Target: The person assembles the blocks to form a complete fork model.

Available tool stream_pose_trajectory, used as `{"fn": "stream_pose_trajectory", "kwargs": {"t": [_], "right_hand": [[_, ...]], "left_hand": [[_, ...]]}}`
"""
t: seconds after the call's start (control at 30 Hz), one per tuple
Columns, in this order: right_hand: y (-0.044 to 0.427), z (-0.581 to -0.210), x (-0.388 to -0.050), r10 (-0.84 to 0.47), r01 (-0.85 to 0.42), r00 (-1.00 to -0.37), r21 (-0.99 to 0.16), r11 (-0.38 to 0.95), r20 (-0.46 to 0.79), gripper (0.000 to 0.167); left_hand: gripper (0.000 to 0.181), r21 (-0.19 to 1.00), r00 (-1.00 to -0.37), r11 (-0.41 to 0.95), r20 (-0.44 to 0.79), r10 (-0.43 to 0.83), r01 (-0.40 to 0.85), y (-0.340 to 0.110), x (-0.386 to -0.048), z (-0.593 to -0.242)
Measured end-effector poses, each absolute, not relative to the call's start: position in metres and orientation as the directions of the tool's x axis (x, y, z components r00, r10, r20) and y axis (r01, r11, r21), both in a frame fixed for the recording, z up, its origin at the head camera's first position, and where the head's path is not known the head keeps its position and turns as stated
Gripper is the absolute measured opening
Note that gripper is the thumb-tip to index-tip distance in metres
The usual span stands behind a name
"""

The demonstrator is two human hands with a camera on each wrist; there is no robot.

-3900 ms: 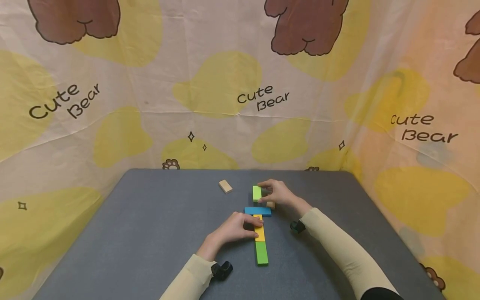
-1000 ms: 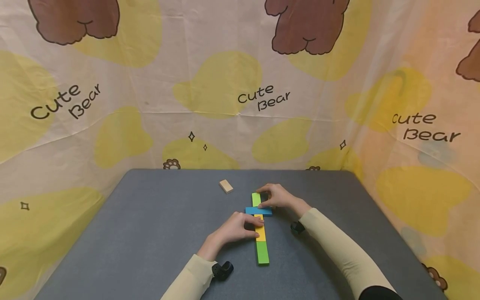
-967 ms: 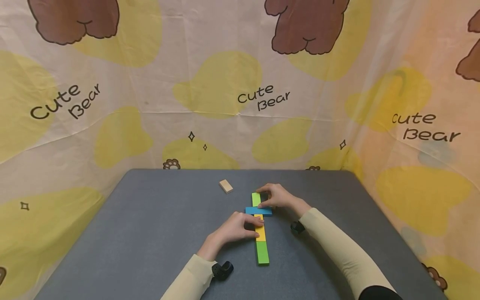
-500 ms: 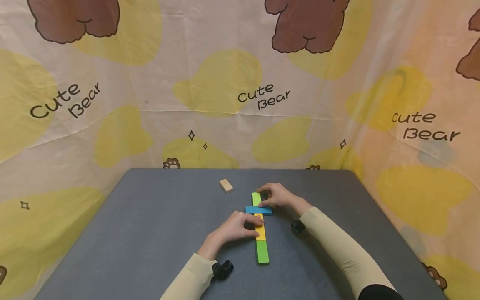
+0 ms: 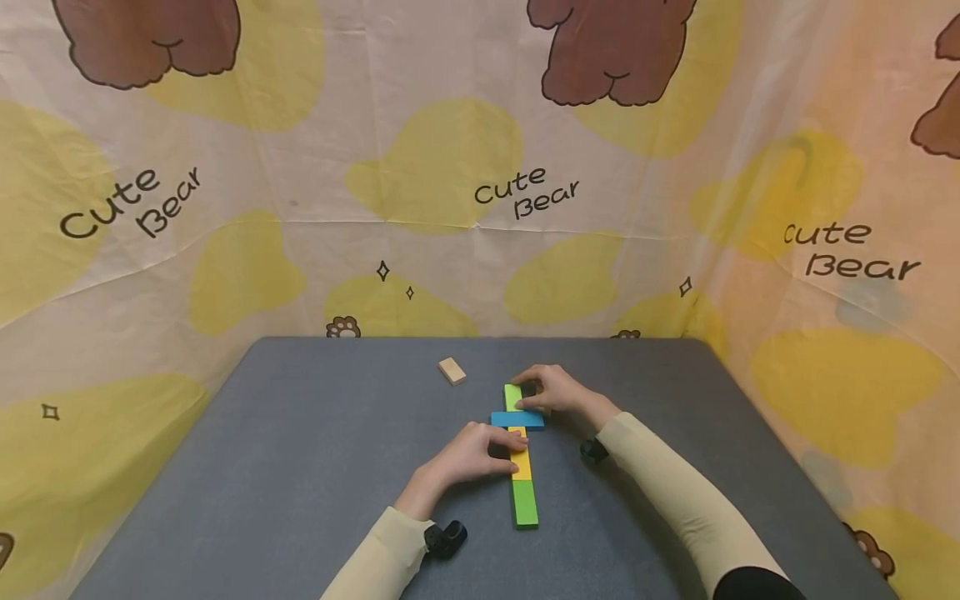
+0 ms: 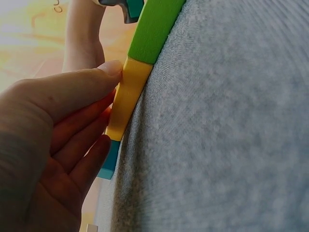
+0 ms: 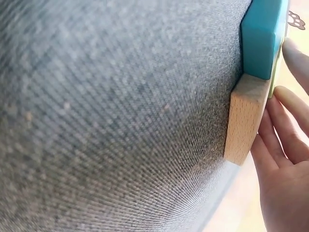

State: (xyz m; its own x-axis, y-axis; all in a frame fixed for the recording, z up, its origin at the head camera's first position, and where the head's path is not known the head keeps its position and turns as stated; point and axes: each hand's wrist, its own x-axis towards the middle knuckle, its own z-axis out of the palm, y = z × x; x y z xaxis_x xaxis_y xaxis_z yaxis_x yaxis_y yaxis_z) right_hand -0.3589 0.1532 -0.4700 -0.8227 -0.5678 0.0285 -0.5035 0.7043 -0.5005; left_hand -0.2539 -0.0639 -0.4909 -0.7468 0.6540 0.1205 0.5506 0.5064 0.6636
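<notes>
On the grey table, my left hand (image 5: 468,454) holds a yellow block (image 5: 521,465) between thumb and fingers. A green block (image 5: 525,504) meets its near end. Crosswise at its far end lies a blue block (image 5: 517,420). Past that, my right hand (image 5: 558,389) grips a light green block (image 5: 512,396), index finger at the far end and thumb nearer the blue block. In the right wrist view, a bare wooden block (image 7: 246,121) stands against the blue block (image 7: 263,43), beside my right fingers. The head view hides that wooden block behind the right hand.
Another bare wooden block (image 5: 452,371) lies alone toward the back of the table (image 5: 300,467), left of the row. A patterned cloth (image 5: 420,167) hangs behind the table and along its right side. Both wrists wear black cameras.
Since the oldest frame, my right hand has brought the light green block nearer, up to the blue block. Its thumb has since shifted slightly away from the blue block. The left hand stays put.
</notes>
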Motion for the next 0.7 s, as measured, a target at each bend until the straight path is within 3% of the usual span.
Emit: {"fn": "stream_pose_trajectory", "kwargs": {"t": [0.7], "right_hand": [[0.1517, -0.4722, -0.3598, -0.563, -0.504, -0.826, -0.489, 0.711, 0.033, 0.046]], "left_hand": [[0.035, 0.666, -0.742, 0.498, 0.126, 0.659, 0.555, -0.0643, -0.2551, -0.4914]]}}
